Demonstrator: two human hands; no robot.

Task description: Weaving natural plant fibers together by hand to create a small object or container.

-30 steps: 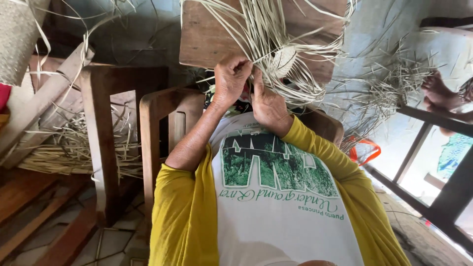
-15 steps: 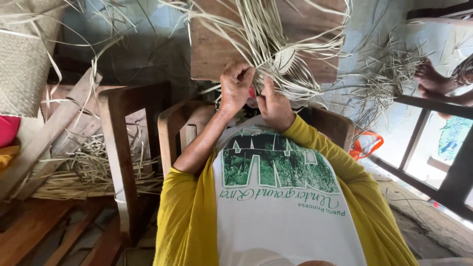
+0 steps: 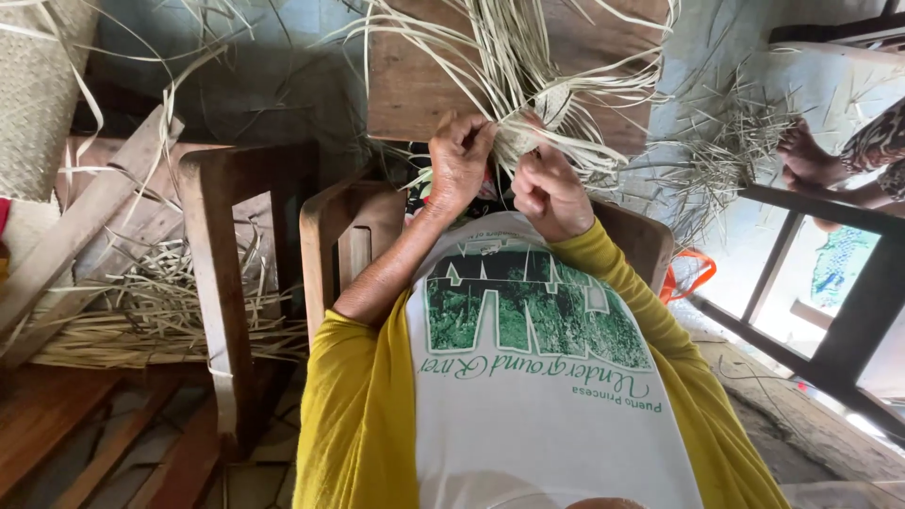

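Observation:
My left hand (image 3: 459,158) is closed on a bundle of pale straw strips (image 3: 509,57) that fan out over a wooden board (image 3: 415,90). My right hand (image 3: 549,193) sits just right of it, fingers pinching strips at the base of the same bundle. A small woven start of the piece (image 3: 556,102) shows just above my right hand, partly hidden by loose strips. Both hands are close together in front of my chest, with yellow sleeves behind them.
A wooden chair arm (image 3: 325,236) and a second chair frame (image 3: 212,273) stand at left, with a heap of dry strips (image 3: 141,316) beyond. A woven mat (image 3: 38,94) hangs top left. Loose strips (image 3: 735,141) litter the floor near another person's foot (image 3: 806,155). An orange item (image 3: 693,273) lies right.
My right hand has lifted off the strips' lower edge and curled its fingers onto strands near the woven start. My left hand keeps its grip, shifted slightly right.

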